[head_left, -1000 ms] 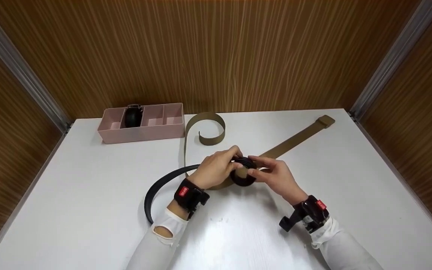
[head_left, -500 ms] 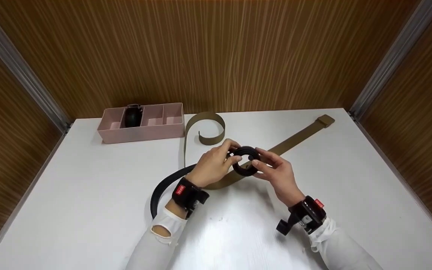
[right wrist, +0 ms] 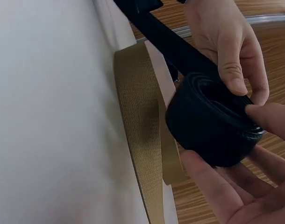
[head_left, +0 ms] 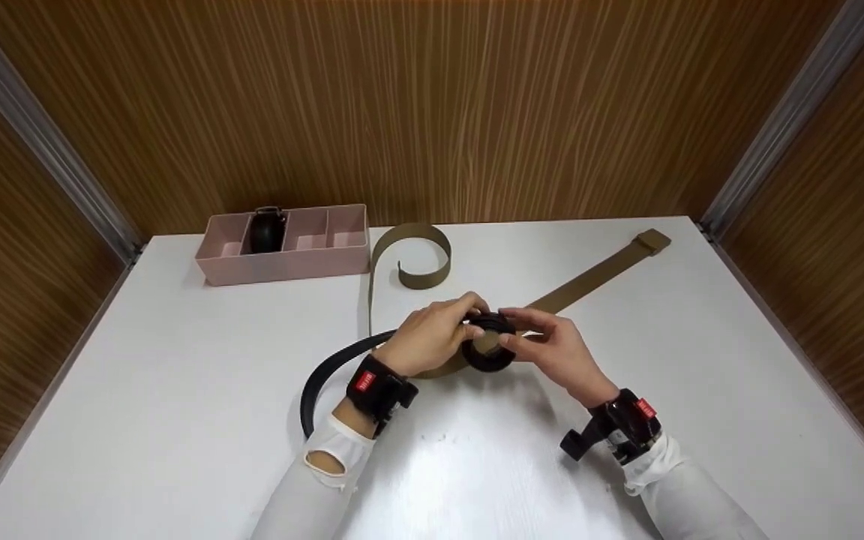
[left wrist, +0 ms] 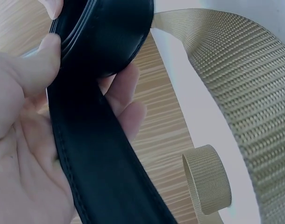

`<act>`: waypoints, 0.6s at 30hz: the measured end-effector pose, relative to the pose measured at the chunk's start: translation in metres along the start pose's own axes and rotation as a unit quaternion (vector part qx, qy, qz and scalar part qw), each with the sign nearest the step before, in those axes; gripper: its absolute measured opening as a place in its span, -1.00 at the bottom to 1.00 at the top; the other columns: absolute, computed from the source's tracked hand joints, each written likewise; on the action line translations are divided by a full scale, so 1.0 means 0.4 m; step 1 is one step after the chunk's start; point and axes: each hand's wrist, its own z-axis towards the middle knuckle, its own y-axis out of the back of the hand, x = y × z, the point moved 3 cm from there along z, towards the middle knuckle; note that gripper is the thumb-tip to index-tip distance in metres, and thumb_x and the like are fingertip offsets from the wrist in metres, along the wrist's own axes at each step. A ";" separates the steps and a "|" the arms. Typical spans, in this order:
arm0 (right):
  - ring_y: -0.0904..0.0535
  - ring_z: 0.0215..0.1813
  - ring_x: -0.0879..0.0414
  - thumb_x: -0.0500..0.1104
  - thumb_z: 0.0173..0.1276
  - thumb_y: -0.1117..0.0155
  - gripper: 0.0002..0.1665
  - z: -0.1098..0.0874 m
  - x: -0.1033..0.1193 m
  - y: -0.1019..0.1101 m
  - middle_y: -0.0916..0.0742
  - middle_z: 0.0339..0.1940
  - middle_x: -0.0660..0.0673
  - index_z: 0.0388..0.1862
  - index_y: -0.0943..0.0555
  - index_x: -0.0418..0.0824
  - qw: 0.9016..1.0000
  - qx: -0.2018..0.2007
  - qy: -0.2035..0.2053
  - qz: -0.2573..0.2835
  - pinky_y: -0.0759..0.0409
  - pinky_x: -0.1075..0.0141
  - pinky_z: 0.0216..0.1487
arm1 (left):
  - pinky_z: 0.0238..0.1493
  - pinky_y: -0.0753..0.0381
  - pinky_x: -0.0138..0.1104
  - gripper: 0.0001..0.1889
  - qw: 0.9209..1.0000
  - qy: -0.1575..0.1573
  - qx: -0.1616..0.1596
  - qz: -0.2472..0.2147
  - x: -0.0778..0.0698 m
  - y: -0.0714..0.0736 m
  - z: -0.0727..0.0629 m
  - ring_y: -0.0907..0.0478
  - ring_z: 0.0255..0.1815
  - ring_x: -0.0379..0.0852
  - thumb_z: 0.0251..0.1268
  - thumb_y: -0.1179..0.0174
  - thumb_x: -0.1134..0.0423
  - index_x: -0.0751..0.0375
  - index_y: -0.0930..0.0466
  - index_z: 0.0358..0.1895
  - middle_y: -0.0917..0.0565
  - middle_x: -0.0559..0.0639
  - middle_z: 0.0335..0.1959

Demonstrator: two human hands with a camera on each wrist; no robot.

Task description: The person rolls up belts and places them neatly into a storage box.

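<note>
Though labels [head_left: 365, 381] blurry, belt [right wrist: 208, 128] between fingers [right wrist: 208, 179].

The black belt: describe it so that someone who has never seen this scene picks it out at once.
Over the white table, find the left hand and right hand. They hold the black belt, partly coiled, its uncoiled length curving away leftward. Unlike the tan strap, it is black; unlike the dark object in the pink tray, it is held.

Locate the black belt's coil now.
Head view, below and right of centre: the coil is held between left hand and right hand, in front of the tan strap.
</note>
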 end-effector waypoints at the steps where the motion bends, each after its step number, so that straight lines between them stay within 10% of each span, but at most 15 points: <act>1: -0.77 -0.01 -0.11 -0.25 0.40 -0.45 -0.42 -0.001 -0.001 0.001 -0.72 0.10 -0.34 0.36 -0.58 -0.36 1.000 0.006 -0.001 -0.009 -0.75 0.22 -0.07 | -0.03 -0.64 -0.08 -0.68 1.000 -0.001 0.004 0.002 0.000 -0.002 0.000 -0.67 0.00 -0.12 0.52 -0.22 0.06 0.04 -0.54 0.20 -0.76 -0.04 0.02; 18: -0.77 -0.04 -0.01 -0.41 0.42 -0.36 -0.49 -0.003 -0.004 -0.015 -0.73 0.04 -0.24 0.33 -0.56 -0.45 0.983 -0.108 0.007 0.149 -0.76 0.12 -0.09 | -0.02 -0.63 -0.06 -0.66 0.997 0.046 -0.054 -0.024 -0.001 0.010 0.007 -0.71 0.00 -0.03 0.55 -0.24 0.05 0.06 -0.50 0.24 -0.75 -0.03 0.09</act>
